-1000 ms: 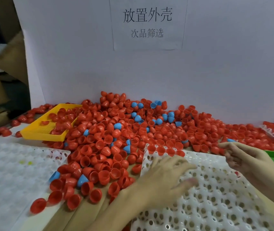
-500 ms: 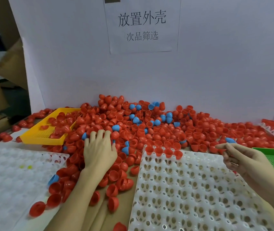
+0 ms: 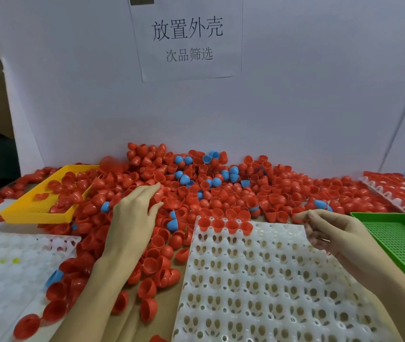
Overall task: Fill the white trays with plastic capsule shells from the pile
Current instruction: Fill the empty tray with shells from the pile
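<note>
Left hand [image 3: 134, 215] spreads loose-fingered over the shell pile [image 3: 196, 193] at twelve o'clock of the white tray [image 3: 270, 280], right hand [image 3: 329, 230] pinches a red shell [image 3: 297, 216], risking dropping it beside the sockets.

left hand [image 3: 132, 218] reaches forward, fingers extended; right hand [image 3: 332, 233] curled, pinching.

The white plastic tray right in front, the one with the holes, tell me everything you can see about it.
The white plastic tray with rows of round holed pockets looks moulded and slightly translucent. It lies flat on the brown surface, turned a little askew. Four red plastic capsule shells sit open side up in its far row; the other visible pockets are empty. Its far edge meets the pile of red and blue shells. The right hand hovers above its far right corner.
</note>
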The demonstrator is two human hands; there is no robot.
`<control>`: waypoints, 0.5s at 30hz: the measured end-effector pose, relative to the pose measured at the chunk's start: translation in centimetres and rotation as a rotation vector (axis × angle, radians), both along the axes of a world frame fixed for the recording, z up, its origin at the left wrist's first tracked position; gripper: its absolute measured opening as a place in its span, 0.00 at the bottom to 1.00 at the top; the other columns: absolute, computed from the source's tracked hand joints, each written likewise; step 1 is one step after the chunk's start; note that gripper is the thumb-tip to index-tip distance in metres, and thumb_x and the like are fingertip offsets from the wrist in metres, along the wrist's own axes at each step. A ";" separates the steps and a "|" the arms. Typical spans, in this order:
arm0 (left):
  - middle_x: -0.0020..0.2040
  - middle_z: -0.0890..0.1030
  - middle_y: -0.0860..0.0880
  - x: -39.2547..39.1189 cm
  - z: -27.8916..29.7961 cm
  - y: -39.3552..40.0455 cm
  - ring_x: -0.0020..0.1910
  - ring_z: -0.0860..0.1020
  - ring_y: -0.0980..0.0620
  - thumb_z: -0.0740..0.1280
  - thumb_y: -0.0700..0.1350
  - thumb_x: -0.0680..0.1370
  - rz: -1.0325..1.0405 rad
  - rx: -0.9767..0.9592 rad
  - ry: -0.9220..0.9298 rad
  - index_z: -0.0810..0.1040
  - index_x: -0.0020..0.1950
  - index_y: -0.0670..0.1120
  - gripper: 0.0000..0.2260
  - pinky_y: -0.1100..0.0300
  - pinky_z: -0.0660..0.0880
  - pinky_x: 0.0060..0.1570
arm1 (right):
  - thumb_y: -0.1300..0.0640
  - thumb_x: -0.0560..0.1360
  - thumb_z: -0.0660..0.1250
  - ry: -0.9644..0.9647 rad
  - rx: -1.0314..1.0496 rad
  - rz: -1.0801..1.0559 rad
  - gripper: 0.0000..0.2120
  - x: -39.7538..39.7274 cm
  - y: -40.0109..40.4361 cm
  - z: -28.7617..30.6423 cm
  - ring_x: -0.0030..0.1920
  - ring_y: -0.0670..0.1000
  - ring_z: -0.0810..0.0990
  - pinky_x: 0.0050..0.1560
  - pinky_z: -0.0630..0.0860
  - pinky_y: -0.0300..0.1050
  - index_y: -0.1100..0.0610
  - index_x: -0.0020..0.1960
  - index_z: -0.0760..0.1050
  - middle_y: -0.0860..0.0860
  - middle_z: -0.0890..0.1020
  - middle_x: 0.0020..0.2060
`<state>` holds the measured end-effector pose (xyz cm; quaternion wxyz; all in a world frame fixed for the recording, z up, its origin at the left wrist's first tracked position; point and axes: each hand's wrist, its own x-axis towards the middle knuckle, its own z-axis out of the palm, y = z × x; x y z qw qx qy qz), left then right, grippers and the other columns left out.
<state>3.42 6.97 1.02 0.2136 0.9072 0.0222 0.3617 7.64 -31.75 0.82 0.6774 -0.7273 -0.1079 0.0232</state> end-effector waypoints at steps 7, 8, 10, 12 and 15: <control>0.63 0.83 0.59 -1.0 0.5 -5.3 0.64 0.79 0.64 0.74 0.42 0.79 -0.461 -0.453 0.084 0.79 0.71 0.52 0.20 0.62 0.75 0.68 | 0.50 0.79 0.70 0.019 -0.114 0.169 0.12 -1.2 0.3 1.3 0.43 0.53 0.81 0.49 0.80 0.46 0.52 0.58 0.87 0.53 0.85 0.43; 0.62 0.84 0.58 -1.4 0.4 -6.5 0.64 0.80 0.63 0.74 0.44 0.79 -0.562 -0.563 0.187 0.78 0.70 0.52 0.20 0.58 0.77 0.67 | 0.51 0.79 0.71 0.001 -0.181 0.231 0.11 -1.7 0.4 1.6 0.45 0.53 0.84 0.49 0.82 0.45 0.50 0.59 0.87 0.52 0.87 0.45; 0.60 0.85 0.56 -2.1 0.1 -8.8 0.62 0.82 0.57 0.74 0.44 0.79 -0.702 -0.678 0.306 0.76 0.65 0.51 0.16 0.53 0.79 0.64 | 0.54 0.80 0.72 -0.039 -0.289 0.393 0.14 -2.4 0.7 2.4 0.50 0.55 0.87 0.52 0.82 0.43 0.46 0.65 0.83 0.54 0.88 0.52; 0.59 0.86 0.56 -2.9 -0.4 -10.7 0.61 0.83 0.56 0.75 0.44 0.79 -0.779 -0.661 0.318 0.77 0.60 0.51 0.12 0.56 0.79 0.63 | 0.57 0.82 0.73 -0.051 -0.287 0.527 0.20 -2.9 0.8 2.9 0.56 0.58 0.87 0.55 0.82 0.44 0.46 0.72 0.78 0.57 0.86 0.58; 0.59 0.84 0.58 -3.7 -1.0 -12.4 0.62 0.82 0.58 0.76 0.45 0.79 -0.828 -0.562 0.260 0.81 0.60 0.52 0.11 0.65 0.76 0.63 | 0.59 0.81 0.74 -0.066 -0.251 0.608 0.25 -3.3 1.5 2.8 0.59 0.62 0.86 0.58 0.82 0.47 0.49 0.76 0.73 0.58 0.84 0.61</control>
